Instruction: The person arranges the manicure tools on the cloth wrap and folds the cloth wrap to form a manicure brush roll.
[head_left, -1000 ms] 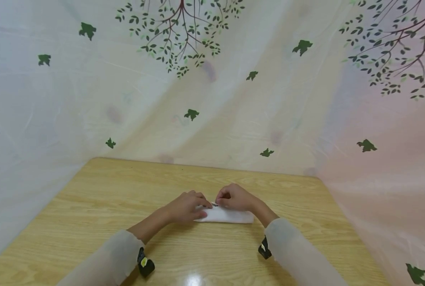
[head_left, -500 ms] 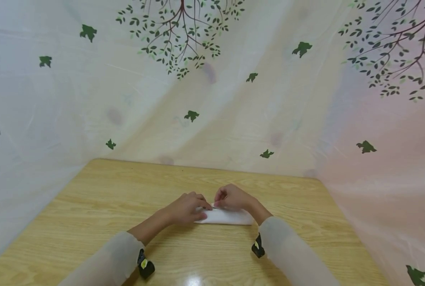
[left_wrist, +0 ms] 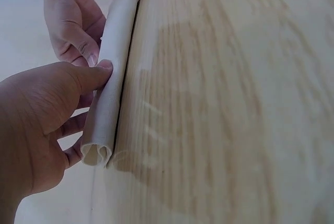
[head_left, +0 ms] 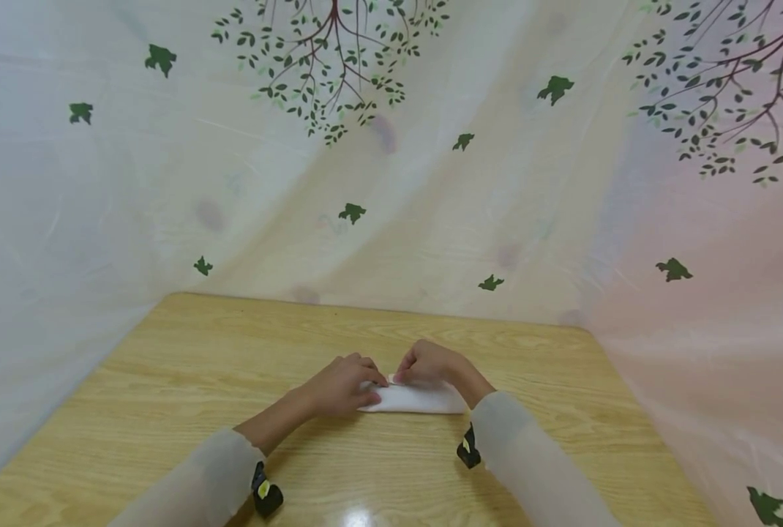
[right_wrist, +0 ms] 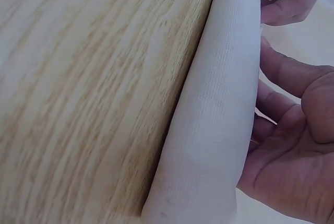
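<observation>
A white cloth roll (head_left: pixel 418 399) lies lengthwise across the wooden table; its open, layered end shows in the left wrist view. My left hand (head_left: pixel 344 384) grips the roll's left part, thumb (left_wrist: pixel 102 75) on the near side and fingers behind. Beside it, at the far side of the roll, my right hand (head_left: pixel 429 364) pinches a small pale tab (head_left: pixel 392 379) between thumb and fingertips. What the tab belongs to is too small to tell. In the right wrist view the roll (right_wrist: pixel 209 114) hides part of the right fingers.
The wooden table (head_left: pixel 266 329) reaches back to a pale curtain (head_left: pixel 266 219) printed with leaves and branches. Dark devices hang from both sleeves, the left one (head_left: pixel 268 498) and the right one (head_left: pixel 468 448), close above the table.
My right wrist and sleeve have shifted left and the hand has turned a little. A small dark bit at the fingertips has given way to a pale tab. The left hand holds still.
</observation>
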Available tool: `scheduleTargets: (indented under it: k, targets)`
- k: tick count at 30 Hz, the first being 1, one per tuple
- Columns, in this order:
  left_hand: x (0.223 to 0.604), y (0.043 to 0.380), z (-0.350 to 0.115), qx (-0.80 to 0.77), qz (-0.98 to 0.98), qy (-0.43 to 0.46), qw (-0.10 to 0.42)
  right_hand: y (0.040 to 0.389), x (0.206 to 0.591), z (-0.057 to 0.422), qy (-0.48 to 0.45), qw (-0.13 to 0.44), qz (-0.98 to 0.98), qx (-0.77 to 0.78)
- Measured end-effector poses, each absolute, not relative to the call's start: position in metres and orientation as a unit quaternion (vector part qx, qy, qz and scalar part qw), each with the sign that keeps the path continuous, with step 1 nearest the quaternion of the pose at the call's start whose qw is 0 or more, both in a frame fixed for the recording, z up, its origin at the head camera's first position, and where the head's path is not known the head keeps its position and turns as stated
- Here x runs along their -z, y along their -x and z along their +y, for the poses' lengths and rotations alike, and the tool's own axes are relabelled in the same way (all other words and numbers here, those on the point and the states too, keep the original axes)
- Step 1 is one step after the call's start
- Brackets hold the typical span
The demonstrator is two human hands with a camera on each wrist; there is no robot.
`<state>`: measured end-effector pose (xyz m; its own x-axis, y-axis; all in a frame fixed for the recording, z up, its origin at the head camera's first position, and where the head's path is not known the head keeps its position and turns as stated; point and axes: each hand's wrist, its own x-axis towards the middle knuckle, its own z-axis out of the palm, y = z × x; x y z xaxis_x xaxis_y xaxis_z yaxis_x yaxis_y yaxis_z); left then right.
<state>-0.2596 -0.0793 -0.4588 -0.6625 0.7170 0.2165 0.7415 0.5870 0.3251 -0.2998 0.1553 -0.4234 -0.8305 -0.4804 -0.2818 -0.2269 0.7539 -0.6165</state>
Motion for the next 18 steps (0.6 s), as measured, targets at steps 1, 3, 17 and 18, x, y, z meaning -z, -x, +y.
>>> scheduleTargets:
  k: [1, 3, 17, 18]
  targets:
    - [0.4585, 0.2589, -0.0792, 0.199, -0.891, 0.408, 0.031, 0.2994, 0.4237, 0.1549, 0.197, 0.217, 0.911, 0.29]
    - [0.4581, 0.2575, -0.0789, 0.201, -0.891, 0.405, 0.033, 0.2984, 0.4237, 0.154, 0.202, 0.217, 0.911, 0.287]
    - [0.459, 0.2525, -0.0762, 0.152, -0.899, 0.405, 0.07, 0.2929, 0.4245, 0.1501, 0.259, 0.217, 0.897, 0.284]
    - [0.4593, 0.2524, -0.076, 0.15, -0.899, 0.406, 0.071, 0.293, 0.4256, 0.1502, 0.26, 0.218, 0.896, 0.286]
